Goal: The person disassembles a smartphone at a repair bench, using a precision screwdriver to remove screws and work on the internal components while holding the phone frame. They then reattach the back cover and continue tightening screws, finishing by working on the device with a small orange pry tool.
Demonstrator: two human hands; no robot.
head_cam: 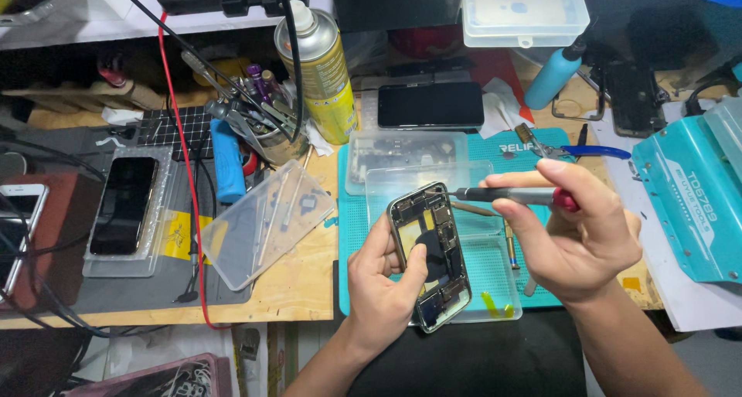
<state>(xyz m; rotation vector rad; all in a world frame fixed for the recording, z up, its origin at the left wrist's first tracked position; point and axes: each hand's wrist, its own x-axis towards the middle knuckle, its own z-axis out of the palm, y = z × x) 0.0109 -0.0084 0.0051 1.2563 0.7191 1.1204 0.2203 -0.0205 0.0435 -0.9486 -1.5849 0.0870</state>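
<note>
**Opened phone held over crowded surface**

We note the left hand (382,285) gripping an opened phone (430,254), tilted above a teal mat (541,161). The right hand (576,235) is closed on a screwdriver (514,195), tip at the phone's upper edge. The wooden surface (301,277) carries a spray can (321,72) and plastic trays (267,227).

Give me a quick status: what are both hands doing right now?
Left hand grips opened phone, tilted above teal mat. Right hand holds screwdriver, tip at phone's top edge. Nothing in the way.
</note>
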